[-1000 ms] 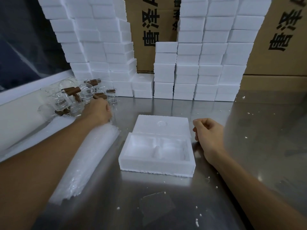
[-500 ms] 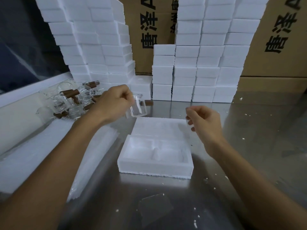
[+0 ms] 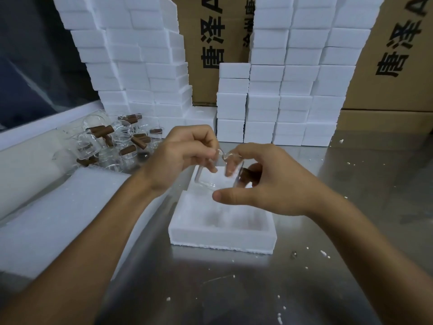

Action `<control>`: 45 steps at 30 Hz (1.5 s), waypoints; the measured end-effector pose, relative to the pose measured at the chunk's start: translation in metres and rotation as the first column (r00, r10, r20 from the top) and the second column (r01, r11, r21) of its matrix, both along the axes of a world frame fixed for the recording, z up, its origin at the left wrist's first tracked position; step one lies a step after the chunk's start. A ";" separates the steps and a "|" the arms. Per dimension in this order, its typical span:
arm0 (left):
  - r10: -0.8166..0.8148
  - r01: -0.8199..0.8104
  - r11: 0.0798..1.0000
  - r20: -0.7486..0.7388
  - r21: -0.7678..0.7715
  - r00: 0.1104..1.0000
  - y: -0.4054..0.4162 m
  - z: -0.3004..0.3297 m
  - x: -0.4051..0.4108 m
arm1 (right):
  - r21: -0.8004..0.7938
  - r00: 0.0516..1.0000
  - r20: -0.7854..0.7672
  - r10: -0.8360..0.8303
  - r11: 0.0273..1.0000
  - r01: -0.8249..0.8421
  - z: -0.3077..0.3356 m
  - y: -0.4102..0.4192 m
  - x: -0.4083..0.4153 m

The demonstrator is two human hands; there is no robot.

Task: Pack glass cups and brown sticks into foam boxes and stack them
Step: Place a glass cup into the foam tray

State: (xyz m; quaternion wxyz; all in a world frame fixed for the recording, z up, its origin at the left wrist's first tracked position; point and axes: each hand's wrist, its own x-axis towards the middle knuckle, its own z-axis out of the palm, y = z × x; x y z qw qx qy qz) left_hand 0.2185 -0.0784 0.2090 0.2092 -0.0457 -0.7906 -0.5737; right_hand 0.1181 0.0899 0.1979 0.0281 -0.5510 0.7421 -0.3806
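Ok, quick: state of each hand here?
Left hand: fingers curled, pinching the glass cup at its rim.
Right hand: gripping the same cup at its brown stick side.

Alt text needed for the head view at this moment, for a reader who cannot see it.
Both hands, left hand and right hand, hold a clear glass cup above an open foam box on a metal table. More glass cups with brown sticks lie at left; stacked foam boxes stand behind.

Steel table: open foam box, cup pile, stacked boxes, foam sheets.
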 end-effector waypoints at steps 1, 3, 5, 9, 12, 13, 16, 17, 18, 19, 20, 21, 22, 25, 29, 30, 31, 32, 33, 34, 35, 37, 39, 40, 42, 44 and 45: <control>-0.005 0.005 1.000 0.007 0.009 1.000 -0.002 0.000 0.001 | 0.012 1.000 -0.006 -0.016 1.000 0.016 0.000 0.001 0.000; 0.020 -0.022 0.999 0.058 0.044 0.998 -0.010 0.002 0.002 | 0.040 0.998 -0.055 -0.042 0.998 0.044 -0.001 0.003 -0.001; 0.191 -0.190 0.982 0.144 -0.020 0.971 -0.026 0.001 0.002 | 0.027 0.994 -0.077 -0.073 0.997 0.075 -0.003 0.006 -0.002; 0.681 -0.487 0.700 0.284 -0.523 0.675 -0.078 -0.013 0.012 | -0.085 0.996 0.033 -0.081 0.993 0.084 -0.002 0.016 -0.004; 0.803 -0.441 0.583 0.401 -0.682 0.442 -0.101 -0.018 0.031 | -0.134 0.995 0.073 -0.062 0.988 0.072 0.000 0.019 -0.009; 0.824 -0.430 0.559 0.418 -0.708 0.382 -0.103 -0.017 0.036 | -0.136 0.995 0.078 -0.062 0.988 0.073 0.002 0.020 -0.011; 0.827 -0.411 0.562 0.487 -0.718 0.281 -0.101 -0.019 0.043 | -0.137 0.992 0.103 -0.074 0.987 0.088 0.006 0.023 -0.011; 0.818 -0.385 0.575 0.513 -0.722 0.261 -0.100 -0.020 0.043 | -0.131 0.989 0.120 -0.086 0.986 0.102 0.007 0.024 -0.011; 0.812 -0.350 0.583 0.529 -0.733 0.245 -0.099 -0.021 0.042 | -0.127 0.986 0.136 -0.095 0.986 0.113 0.008 0.024 -0.011; 0.811 -0.317 0.585 0.535 -0.746 0.239 -0.098 -0.021 0.042 | -0.124 0.985 0.143 -0.100 0.985 0.118 0.009 0.025 -0.011; 0.812 -0.301 0.584 0.532 -0.754 0.242 -0.096 -0.021 0.041 | -0.123 0.985 0.137 -0.102 0.985 0.119 0.009 0.025 -0.012; 0.811 -0.303 0.585 0.531 -0.753 0.247 -0.096 -0.021 0.040 | -0.122 0.987 0.123 -0.101 0.986 0.116 0.009 0.025 -0.013; 0.810 -0.311 0.585 0.528 -0.749 0.254 -0.096 -0.021 0.040 | -0.123 0.989 0.112 -0.100 0.986 0.114 0.009 0.026 -0.013; 0.820 -0.319 0.571 0.510 -0.756 0.259 -0.095 -0.020 0.039 | -0.130 0.989 0.114 -0.092 0.986 0.107 0.009 0.026 -0.014; 0.839 -0.367 0.541 0.455 -0.757 0.300 -0.092 -0.017 0.035 | -0.121 0.990 0.107 -0.093 0.987 0.105 0.006 0.026 -0.016; 0.836 -0.378 0.543 0.440 -0.750 0.327 -0.091 -0.016 0.034 | -0.114 0.990 0.104 -0.097 0.987 0.109 0.005 0.026 -0.017; 0.832 -0.387 0.545 0.422 -0.744 0.361 -0.089 -0.016 0.032 | -0.105 0.989 0.102 -0.103 0.988 0.113 0.005 0.025 -0.017; 0.828 -0.403 0.544 0.391 -0.736 0.403 -0.088 -0.016 0.030 | -0.096 0.989 0.105 -0.107 0.988 0.118 0.005 0.025 -0.017; 0.825 -0.427 0.538 0.349 -0.727 0.445 -0.086 -0.017 0.027 | -0.090 0.987 0.113 -0.111 0.989 0.121 0.005 0.025 -0.017; 0.824 -0.454 0.526 0.297 -0.720 0.483 -0.084 -0.016 0.025 | -0.084 0.985 0.126 -0.116 0.988 0.127 0.005 0.025 -0.017; 0.819 -0.476 0.516 0.247 -0.712 0.518 -0.082 -0.016 0.023 | -0.081 0.982 0.142 -0.125 0.987 0.137 0.004 0.025 -0.017; 0.785 -0.505 0.531 0.172 -0.680 0.595 -0.077 -0.014 0.020 | -0.083 0.974 0.179 -0.138 0.984 0.155 0.003 0.024 -0.018; 0.727 -0.521 0.557 0.076 -0.646 0.683 -0.069 -0.011 0.019 | -0.099 0.967 0.218 -0.134 0.982 0.159 0.002 0.023 -0.018; 0.698 -0.526 0.558 0.020 -0.642 0.716 -0.065 -0.008 0.018 | -0.108 0.962 0.240 -0.127 0.982 0.157 0.002 0.023 -0.018; 0.659 -0.528 0.547 -0.054 -0.649 0.750 -0.055 -0.004 0.017 | -0.110 0.955 0.274 -0.118 0.982 0.153 0.003 0.024 -0.016; 0.657 -0.532 0.541 -0.067 -0.651 0.750 -0.047 -0.001 0.015 | -0.098 0.953 0.276 -0.122 0.983 0.154 0.004 0.025 -0.014; 0.673 -0.540 0.538 -0.056 -0.648 0.738 -0.043 0.000 0.014 | -0.097 0.956 0.266 -0.122 0.983 0.153 0.005 0.026 -0.014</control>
